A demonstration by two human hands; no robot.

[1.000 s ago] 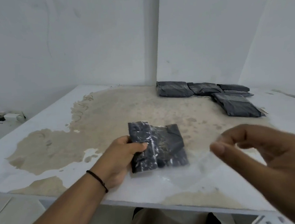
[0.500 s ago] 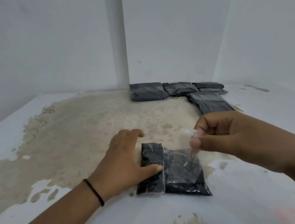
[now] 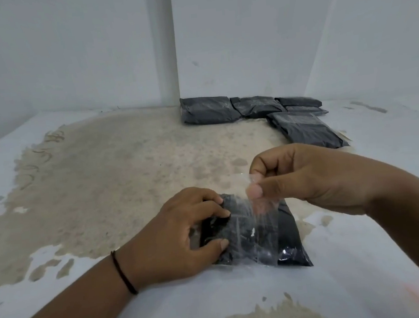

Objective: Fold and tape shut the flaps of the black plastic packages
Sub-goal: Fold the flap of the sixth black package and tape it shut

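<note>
A black plastic package (image 3: pixel 290 235) lies flat on the table in front of me. My left hand (image 3: pixel 182 239) presses down on its folded left flap, fingers curled over the fold. A strip of clear tape (image 3: pixel 257 220) stretches across the package's top. My right hand (image 3: pixel 301 176) pinches the tape's far end between thumb and forefinger, just above the package's upper edge. The tape's lower end lies over the package's near edge.
Several other black packages (image 3: pixel 209 112) lie in an L-shaped row at the back by a white pillar (image 3: pixel 165 46), one (image 3: pixel 304 130) reaching toward me on the right. The white table (image 3: pixel 364 259) has a large worn tan patch. Walls close the back and right.
The package went from being held up in my left hand to lying on the table. My right hand brought the tape over it and now holds it stretched across the top.
</note>
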